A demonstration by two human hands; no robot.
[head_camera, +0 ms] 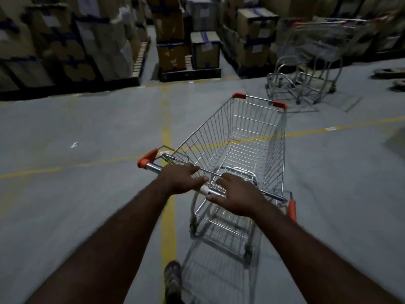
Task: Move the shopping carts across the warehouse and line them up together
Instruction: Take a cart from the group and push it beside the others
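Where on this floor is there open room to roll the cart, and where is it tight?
Open: the grey floor left of the pushed cart, up to the stacked boxes; also the strip between its front and the parked carts. Crowded: along the boxes and round the parked carts.

1 wire cart (pixel 247 150) stands upright on the grey floor (pixel 87 128), with orange caps at 4 corners and a chrome handle bar at the near end. Its nose points ahead and right, over a yellow line (pixel 328 128). Well beyond it, more carts (pixel 315 58) stand nested together, blurred.
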